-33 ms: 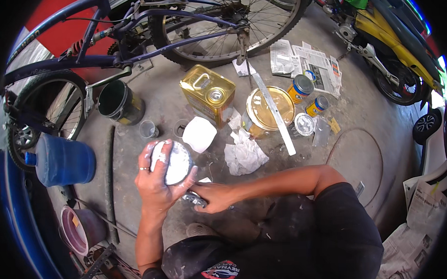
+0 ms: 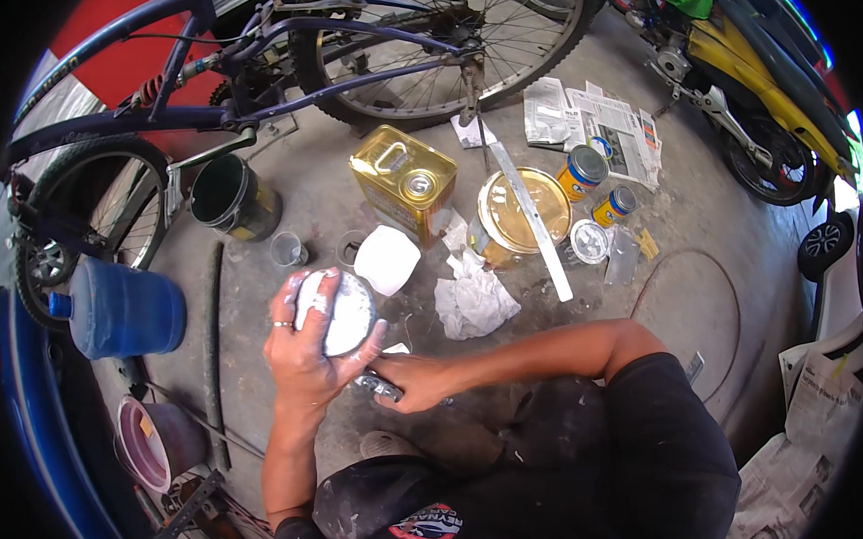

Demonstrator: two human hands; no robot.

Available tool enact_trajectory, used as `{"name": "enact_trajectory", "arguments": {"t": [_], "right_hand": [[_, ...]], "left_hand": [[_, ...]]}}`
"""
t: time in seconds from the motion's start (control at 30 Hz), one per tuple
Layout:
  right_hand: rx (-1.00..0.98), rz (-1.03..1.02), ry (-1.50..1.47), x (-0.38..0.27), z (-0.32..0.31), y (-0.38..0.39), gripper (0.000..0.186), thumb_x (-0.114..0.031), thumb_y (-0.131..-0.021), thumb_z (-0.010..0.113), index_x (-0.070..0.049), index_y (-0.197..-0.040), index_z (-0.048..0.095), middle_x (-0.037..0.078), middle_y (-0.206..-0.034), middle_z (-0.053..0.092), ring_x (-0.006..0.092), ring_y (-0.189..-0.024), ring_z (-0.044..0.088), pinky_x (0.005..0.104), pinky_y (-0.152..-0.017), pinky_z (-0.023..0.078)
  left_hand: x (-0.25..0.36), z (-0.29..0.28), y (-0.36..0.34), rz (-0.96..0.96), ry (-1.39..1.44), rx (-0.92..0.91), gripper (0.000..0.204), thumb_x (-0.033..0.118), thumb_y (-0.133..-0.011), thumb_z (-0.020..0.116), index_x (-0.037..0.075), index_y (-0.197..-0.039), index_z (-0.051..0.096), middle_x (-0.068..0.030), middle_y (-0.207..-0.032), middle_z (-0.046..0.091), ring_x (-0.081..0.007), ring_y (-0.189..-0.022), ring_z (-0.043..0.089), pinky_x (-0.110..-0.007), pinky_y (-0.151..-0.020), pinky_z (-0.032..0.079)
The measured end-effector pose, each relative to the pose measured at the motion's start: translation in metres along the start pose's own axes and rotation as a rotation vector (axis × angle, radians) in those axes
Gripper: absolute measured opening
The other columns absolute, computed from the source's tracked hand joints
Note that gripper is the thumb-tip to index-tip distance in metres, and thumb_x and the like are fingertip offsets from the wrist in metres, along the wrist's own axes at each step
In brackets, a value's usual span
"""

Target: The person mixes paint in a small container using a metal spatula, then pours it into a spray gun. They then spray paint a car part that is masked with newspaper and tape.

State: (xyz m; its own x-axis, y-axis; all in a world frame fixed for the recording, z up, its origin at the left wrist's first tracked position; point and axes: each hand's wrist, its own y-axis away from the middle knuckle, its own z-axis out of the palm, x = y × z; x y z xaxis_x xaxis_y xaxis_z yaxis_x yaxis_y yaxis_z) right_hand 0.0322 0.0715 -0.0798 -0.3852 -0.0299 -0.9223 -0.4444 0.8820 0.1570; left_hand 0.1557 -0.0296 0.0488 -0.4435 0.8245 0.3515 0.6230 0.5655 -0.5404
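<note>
My left hand [image 2: 303, 345] is wrapped over a round object [image 2: 347, 312] with a white, smeared face and a darker rim, its fingertips dusted white. Just below and to the right, my right hand [image 2: 412, 379] is closed on a silver metal tool [image 2: 377, 385], partly hidden under the round object. Ahead of my hands lie a white sheet or lid [image 2: 386, 260], crumpled white cloth or paper [image 2: 475, 304] and two small clear cups, one [image 2: 288, 248] at the left.
A gold tin [image 2: 400, 176], gold pail [image 2: 515, 205] with metal straightedge [image 2: 535, 228], small cans [image 2: 582, 174], black bucket [image 2: 234, 196], blue jug [image 2: 129, 309] and pink bucket [image 2: 152, 446] stand around. A bicycle [image 2: 274, 113] spans the back, a yellow motorcycle [image 2: 768, 96] the right, newspapers [image 2: 617, 130] between.
</note>
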Motion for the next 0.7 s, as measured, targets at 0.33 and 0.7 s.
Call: {"name": "enact_trajectory", "arguments": {"t": [0.33, 0.7], "right_hand": [[0.181, 0.017, -0.037, -0.033, -0.028, 0.006, 0.039, -0.023, -0.094, 0.063, -0.003, -0.126, 0.056, 0.025, -0.108, 0.066, 0.0429, -0.099, 0.065, 0.0492, -0.086, 0.05], [-0.291, 0.051, 0.003, -0.27, -0.02, 0.014, 0.027, -0.021, -0.094, 0.064, -0.002, -0.112, 0.069, 0.023, -0.104, 0.07, 0.0406, -0.099, 0.067, 0.0464, -0.086, 0.051]], "left_hand": [[-0.004, -0.025, -0.039, 0.043, -0.115, -0.137, 0.05, 0.035, -0.075, 0.08, 0.01, -0.117, 0.069, -0.0202, -0.124, 0.059, -0.0401, -0.114, 0.06, -0.047, -0.094, 0.053], [0.044, -0.26, -0.019, -0.271, 0.068, 0.038, 0.033, 0.025, -0.078, 0.076, 0.009, -0.106, 0.069, -0.0146, -0.119, 0.061, -0.039, -0.11, 0.059, -0.049, -0.097, 0.052]]}}
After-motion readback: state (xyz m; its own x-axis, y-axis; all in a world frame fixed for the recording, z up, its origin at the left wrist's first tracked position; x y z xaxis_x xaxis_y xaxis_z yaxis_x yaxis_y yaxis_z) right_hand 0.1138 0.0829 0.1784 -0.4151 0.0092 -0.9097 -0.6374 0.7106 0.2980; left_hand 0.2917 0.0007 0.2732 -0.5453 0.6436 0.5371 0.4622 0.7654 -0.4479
